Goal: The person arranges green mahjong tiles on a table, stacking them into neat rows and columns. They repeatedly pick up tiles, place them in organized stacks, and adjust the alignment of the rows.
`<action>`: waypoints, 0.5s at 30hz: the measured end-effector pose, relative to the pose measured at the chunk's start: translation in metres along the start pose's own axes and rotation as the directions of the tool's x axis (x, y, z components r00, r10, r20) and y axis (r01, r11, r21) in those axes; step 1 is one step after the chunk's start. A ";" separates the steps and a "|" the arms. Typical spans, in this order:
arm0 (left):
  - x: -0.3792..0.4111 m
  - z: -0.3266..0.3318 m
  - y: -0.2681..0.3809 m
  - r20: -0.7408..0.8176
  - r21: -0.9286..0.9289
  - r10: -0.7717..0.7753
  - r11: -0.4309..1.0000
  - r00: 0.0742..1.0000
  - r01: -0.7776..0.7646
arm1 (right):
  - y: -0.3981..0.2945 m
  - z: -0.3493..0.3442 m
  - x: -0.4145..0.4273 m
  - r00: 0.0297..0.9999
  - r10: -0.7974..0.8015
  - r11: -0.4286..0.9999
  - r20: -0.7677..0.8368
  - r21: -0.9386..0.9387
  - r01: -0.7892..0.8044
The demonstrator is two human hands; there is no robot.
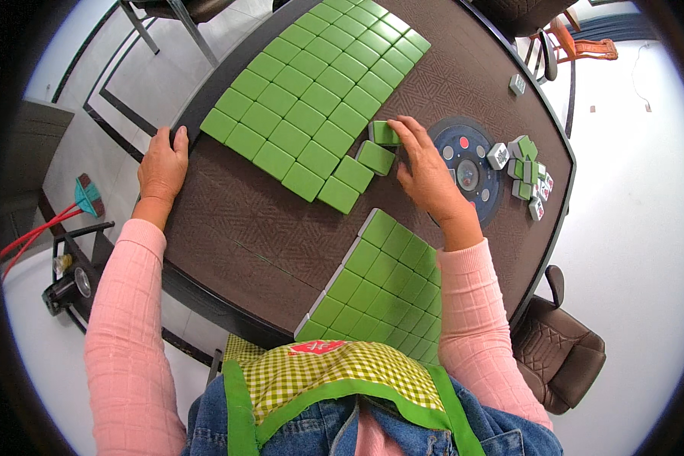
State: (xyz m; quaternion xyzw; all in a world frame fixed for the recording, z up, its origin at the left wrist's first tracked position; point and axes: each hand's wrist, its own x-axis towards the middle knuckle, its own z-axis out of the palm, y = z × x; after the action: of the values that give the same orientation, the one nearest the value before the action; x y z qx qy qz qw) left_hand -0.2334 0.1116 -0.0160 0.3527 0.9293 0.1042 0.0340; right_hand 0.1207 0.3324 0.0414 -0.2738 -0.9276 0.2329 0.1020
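My right hand (427, 171) has its fingertips on a green-backed mahjong tile (383, 133) beside the large block of face-down tiles (302, 97). A second loose tile (376, 158) lies tilted between that one and the block's lower right corner. My left hand (163, 162) rests on the dark rim of the mahjong table (205, 85), holding no tile. Nearer my body, a second block of green-backed tiles (376, 279) lies in rows, partly covered by my right sleeve and apron.
The round centre console (468, 196) lies right of my right hand, a white-faced tile (498, 156) at its edge. A loose pile of tiles (527, 165) lies beyond it, and one tile (517, 85) near the far edge. A brown padded chair (564, 347) stands at the right.
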 end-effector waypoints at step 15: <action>0.001 0.002 -0.002 -0.032 -0.001 0.010 1.000 0.999 -0.010 | -0.033 0.049 -0.004 0.941 0.311 0.942 -0.132 0.170 -0.288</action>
State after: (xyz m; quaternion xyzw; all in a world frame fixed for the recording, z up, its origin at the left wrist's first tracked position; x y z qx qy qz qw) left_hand -0.2347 0.1110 -0.0182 0.3558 0.9278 0.1105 0.0189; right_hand 0.0931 0.2879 0.0149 -0.4211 -0.8442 0.2916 0.1578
